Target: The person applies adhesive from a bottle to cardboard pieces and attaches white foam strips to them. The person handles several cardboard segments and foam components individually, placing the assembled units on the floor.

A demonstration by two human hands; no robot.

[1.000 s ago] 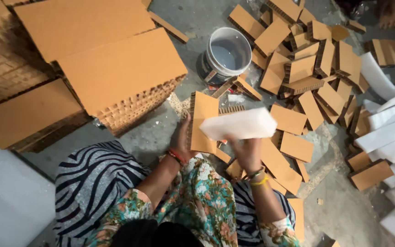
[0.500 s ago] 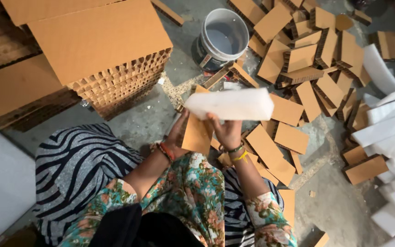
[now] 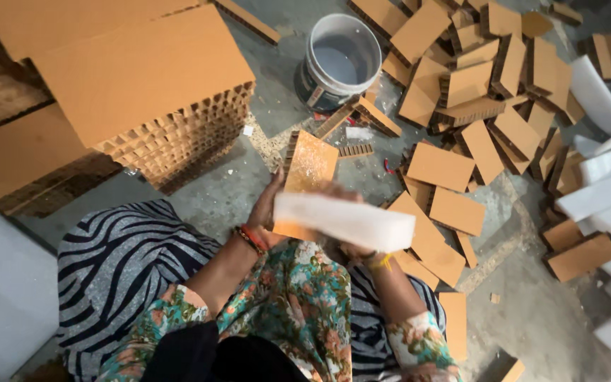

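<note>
Sitting on the concrete floor [image 3: 249, 191], the person holds two things over their lap. The left hand [image 3: 266, 209] grips the near left edge of a brown cardboard piece [image 3: 309, 170] that stands tilted, its face speckled with something pale; the fingers are wrapped on its edge. The right hand [image 3: 351, 247] is mostly hidden behind a white foam block [image 3: 344, 221], which lies crosswise in front of the cardboard piece's lower end and looks blurred. The right hand appears to carry the block from beneath, though how its fingers close cannot be told. Whether block and cardboard touch is also unclear.

Beyond the cardboard piece a white bucket [image 3: 341, 60] stands upright on the floor, with short honeycomb strips [image 3: 362, 117] lying just beside it. To the right, many small cardboard rectangles [image 3: 475, 106] are scattered and overlapping. At the far right edge lie white foam pieces [image 3: 609, 184]. To the left rises a stack of large honeycomb cardboard sheets [image 3: 157, 85], well apart from the hands. A zebra-striped cloth [image 3: 114, 262] covers the person's left knee.
</note>
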